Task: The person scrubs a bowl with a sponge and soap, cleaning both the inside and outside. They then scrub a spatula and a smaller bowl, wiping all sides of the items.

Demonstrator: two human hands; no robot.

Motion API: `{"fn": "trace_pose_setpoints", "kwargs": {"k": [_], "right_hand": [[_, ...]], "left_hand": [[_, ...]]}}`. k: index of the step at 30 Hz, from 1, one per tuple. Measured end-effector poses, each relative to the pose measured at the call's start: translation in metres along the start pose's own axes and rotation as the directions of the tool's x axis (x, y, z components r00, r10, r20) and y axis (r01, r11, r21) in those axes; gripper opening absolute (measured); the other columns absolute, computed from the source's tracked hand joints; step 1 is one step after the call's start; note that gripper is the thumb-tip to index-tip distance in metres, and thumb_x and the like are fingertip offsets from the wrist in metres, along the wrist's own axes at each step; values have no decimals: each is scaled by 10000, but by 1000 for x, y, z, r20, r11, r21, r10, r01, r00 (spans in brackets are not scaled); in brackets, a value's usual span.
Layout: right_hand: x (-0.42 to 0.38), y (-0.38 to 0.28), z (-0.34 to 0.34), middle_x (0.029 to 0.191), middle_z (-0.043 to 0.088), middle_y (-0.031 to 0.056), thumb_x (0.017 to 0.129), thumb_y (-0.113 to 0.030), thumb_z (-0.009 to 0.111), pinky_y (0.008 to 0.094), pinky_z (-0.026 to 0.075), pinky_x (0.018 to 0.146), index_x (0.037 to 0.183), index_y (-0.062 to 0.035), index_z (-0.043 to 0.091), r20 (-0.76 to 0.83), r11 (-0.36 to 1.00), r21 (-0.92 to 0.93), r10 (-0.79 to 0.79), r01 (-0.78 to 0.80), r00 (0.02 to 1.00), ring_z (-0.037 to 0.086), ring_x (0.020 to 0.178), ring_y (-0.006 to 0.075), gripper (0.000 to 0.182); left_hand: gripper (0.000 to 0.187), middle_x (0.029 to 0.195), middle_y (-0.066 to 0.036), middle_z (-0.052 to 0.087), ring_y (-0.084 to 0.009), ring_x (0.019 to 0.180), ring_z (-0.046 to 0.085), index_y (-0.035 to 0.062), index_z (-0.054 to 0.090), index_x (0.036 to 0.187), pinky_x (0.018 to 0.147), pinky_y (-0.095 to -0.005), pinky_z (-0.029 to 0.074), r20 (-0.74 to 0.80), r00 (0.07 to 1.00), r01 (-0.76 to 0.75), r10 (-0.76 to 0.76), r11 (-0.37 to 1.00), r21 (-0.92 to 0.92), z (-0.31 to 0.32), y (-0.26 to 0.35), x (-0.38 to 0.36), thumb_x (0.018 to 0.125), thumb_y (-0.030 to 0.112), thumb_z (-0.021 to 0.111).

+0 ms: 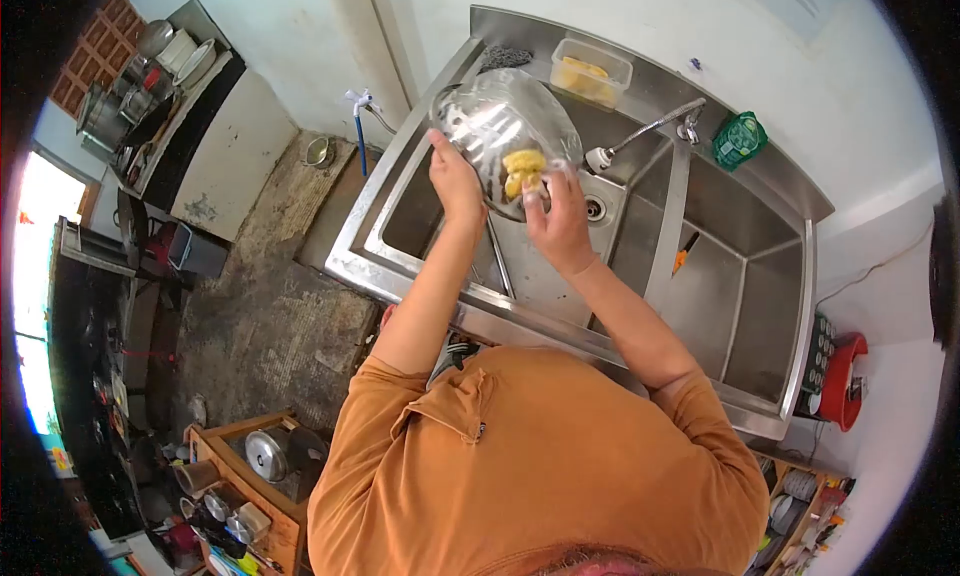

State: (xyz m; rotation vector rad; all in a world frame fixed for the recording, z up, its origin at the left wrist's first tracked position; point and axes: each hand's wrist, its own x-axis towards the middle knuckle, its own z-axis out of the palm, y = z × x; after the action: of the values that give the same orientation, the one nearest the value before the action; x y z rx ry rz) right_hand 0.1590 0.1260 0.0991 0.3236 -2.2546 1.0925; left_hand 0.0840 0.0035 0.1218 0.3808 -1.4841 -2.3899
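Well, from my remote seat I saw the left hand (457, 184) with its fingers closed on the rim of a shiny, round metal bowl (478, 111), tilted over the stainless-steel sink (372, 268). The right hand (562, 224) had its fingers curled around a yellow, sponge-like pad (524, 163) against the bowl, while a clear plastic box (622, 74) sat on the back ledge, near a green packet (740, 141).

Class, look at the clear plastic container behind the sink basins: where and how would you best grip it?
I'd grip the clear plastic container by the rim at its two short ends, coming from above: it looks rectangular and open-topped, resting on the back ledge with yellow pieces inside. The metal bowl crowds its front left.
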Motion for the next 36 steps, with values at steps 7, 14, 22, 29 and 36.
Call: {"fn": "trace_pose_setpoints", "kwargs": {"k": [7, 14, 22, 29, 36], "right_hand": [[68, -21, -20, 1098, 535, 169, 775, -195, 739, 468, 384, 929, 1059, -65, 601, 144, 832, -377, -381, 407, 913, 499, 1066, 359, 342], [152, 19, -20, 1063, 636, 247, 879, -331, 588, 492, 443, 879, 1043, 19, 642, 46, 884, -458, 129, -94, 991, 591, 1022, 435, 390], [154, 92, -47, 850, 689, 266, 695, -305, 634, 412, 518, 708, 887, 117, 672, 456, 823, -446, 546, -350, 703, 694, 796, 351, 465], [89, 86, -48, 873, 703, 216, 762, -200, 620, 379, 516, 781, 997, 44, 679, 86, 840, -58, 543, -540, 835, 694, 836, 304, 344], [35, 92, -25, 959, 690, 170, 819, -104, 627, 348, 504, 799, 1109, 56, 595, -211, 938, 212, 320, -276, 924, 652, 866, 241, 333]], "left_hand": [[513, 697, -57, 537, -138, 666, 467, -21, 563, 847, 612, -338, 413, 261, 923, -336, 284, 924, 184, -12, -32, -11, 1059, 412, 388], [360, 605, -224, 559, -419, 565, 573, 16, 491, 738, 498, -463, 433, 539, 728, -677, 423, 566, 470, -21, -17, -37, 946, 275, 630], [342, 578, -67, 516, -277, 520, 584, 86, 461, 699, 485, -392, 463, 912, 180, -983, 369, 42, 177, -51, -6, -11, 848, 254, 719], [587, 1320, -236, 478, -382, 1140, 559, -54, 470, 1236, 905, -434, 499, 699, 423, -834, 576, -54, 548, -76, -22, -2, 923, 422, 610], [499, 1268, -246, 500, -368, 1124, 595, -76, 326, 1347, 864, -525, 558, 422, 631, 737, -651, 673, -65, -76, -59, -2, 957, 156, 534]]}}
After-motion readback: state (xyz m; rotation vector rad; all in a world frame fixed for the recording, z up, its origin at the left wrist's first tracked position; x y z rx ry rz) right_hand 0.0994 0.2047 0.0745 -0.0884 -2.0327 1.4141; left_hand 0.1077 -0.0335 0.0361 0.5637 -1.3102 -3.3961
